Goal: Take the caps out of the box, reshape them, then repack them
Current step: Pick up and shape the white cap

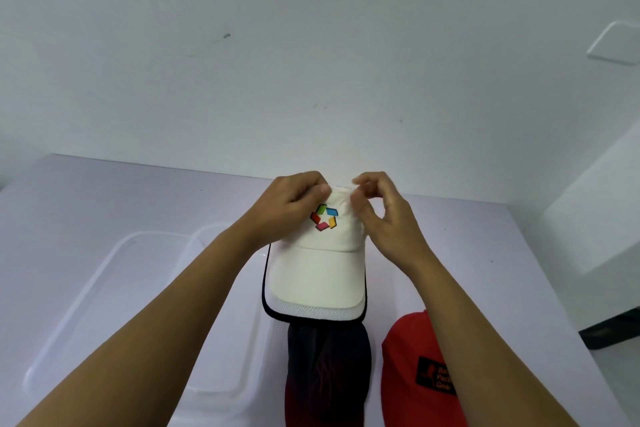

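As left hand (287,206), right hand (389,218) pinch white cap (315,274), red cap (405,350) beside

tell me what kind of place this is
Probably a plain indoor packing bench: a pale table against a bare wall, a clear plastic box on it, and a white cap and a red cap laid out for handling.

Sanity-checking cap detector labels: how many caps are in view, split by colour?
white logo cap: 1
mesh-brim cap, dark-edged, stacked under it: 1 (more may be hidden)
dark cap: 1
red cap: 1
Total: 4 caps visible
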{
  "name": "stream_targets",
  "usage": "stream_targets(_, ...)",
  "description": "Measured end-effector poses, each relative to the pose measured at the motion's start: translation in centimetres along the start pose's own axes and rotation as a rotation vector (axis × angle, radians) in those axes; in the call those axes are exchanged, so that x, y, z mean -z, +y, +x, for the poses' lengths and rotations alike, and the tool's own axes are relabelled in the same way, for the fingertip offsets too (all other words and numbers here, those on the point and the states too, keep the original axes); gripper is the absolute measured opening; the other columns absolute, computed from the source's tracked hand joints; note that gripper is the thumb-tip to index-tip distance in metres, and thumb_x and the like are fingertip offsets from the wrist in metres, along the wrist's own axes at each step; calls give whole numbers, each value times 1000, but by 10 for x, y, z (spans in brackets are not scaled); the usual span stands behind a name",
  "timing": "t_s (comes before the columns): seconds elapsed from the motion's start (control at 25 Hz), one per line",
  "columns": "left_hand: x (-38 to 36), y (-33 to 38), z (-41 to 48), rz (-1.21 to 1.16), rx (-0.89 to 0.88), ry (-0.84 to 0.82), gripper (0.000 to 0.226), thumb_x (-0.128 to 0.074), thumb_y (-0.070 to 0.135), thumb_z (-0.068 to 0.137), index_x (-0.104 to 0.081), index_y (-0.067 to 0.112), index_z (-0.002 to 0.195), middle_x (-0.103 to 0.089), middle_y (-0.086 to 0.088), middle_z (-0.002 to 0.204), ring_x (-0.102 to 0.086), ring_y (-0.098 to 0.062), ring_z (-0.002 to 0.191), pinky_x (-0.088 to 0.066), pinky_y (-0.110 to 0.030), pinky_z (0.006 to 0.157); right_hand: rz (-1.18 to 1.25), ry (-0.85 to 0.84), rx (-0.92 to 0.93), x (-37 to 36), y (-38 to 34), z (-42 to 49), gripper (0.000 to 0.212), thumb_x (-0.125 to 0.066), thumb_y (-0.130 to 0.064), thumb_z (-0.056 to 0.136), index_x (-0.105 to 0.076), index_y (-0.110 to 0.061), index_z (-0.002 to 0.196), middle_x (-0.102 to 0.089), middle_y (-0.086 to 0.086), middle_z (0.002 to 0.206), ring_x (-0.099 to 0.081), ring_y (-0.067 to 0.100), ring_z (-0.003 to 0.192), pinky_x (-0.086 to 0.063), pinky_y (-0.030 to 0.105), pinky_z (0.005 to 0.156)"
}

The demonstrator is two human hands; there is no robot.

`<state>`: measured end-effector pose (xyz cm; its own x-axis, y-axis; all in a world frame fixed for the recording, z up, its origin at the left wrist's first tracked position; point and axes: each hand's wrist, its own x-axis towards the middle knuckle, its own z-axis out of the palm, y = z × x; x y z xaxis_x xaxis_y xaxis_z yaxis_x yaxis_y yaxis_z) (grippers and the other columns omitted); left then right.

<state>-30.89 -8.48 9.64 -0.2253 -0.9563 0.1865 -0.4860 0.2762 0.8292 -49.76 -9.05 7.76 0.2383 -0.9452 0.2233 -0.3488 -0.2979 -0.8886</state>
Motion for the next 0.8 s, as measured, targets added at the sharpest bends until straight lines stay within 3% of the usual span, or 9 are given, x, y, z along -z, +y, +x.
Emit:
stream_targets(0.12,8,-1,0,-253,15,113,34,-45,28,89,-45,2,66,-39,-2,63,-37,-13,60,-31,-26,59,247,-1,-165,-2,21,-10,73,-57,-81,57,-39,-44,118,-51,-8,126,-44,10,124,-36,21,96)
stream_targets(0.24,10,-4,3,-372,25,181,36,-46,27,86,-39,0,64,-32,-5,62,-31,-14,58,-27,-27,56,433,-191,-273,-14,36,-30,97,-50,-90,53,-37,-38,134,-44,-3,143,-42,15,131,-30,40,112)
stream_targets(0.32,6,-9,5,-330,48,225,40,-46,29,86,-37,-3,63,-32,-6,60,-31,-14,58,-26,-28,56,619,-244,-327,-24,32,-39,92,-53,-81,64,-40,-27,138,-50,0,141,-48,17,129,-38,43,108)
stream_targets(0.4,1,-11,4,-229,56,261,37,-46,29,87,-38,7,57,-35,6,53,-32,-8,53,-27,-24,54,819,-261,-387,-32,26,-43,74,-57,-63,76,-44,-23,136,-54,5,137,-52,24,125,-45,47,101)
stream_targets(0.52,-7,-9,1,-120,59,285,35,-49,22,93,-47,19,58,-43,11,51,-39,-3,51,-32,-15,53,1040,-200,-473,-37,26,-43,53,-59,-36,86,-46,-20,135,-52,13,138,-52,34,124,-40,58,102)
stream_targets(0.6,-13,-7,-1,-124,115,280,24,-48,24,96,-61,15,78,-59,4,70,-50,0,65,-41,-17,65,1144,-132,-460,-38,28,-42,47,-52,-26,90,-46,-16,136,-54,14,136,-54,34,120,-50,50,94)
stream_targets(0.64,-17,-11,-3,-155,178,285,22,-47,31,96,-64,17,95,-64,2,89,-56,-2,81,-45,-21,77,1166,-102,-448,-37,28,-41,47,-50,-25,90,-46,-15,136,-55,14,135,-56,33,119,-53,47,89)
stream_targets(0.72,-22,-16,-13,-328,398,292,47,-45,54,91,-51,25,127,-55,2,123,-53,-13,109,-45,-37,98,1184,-34,-446,-35,30,-38,46,-47,-24,91,-47,-14,135,-55,15,134,-58,32,116,-54,45,84)
stream_targets(0.8,-28,-21,-31,-578,689,207,62,-44,69,82,-50,26,126,-58,2,122,-56,-21,110,-47,-52,94,1179,17,-450,-33,34,-35,45,-47,-25,92,-47,-14,135,-54,15,135,-59,31,114,-55,45,83)
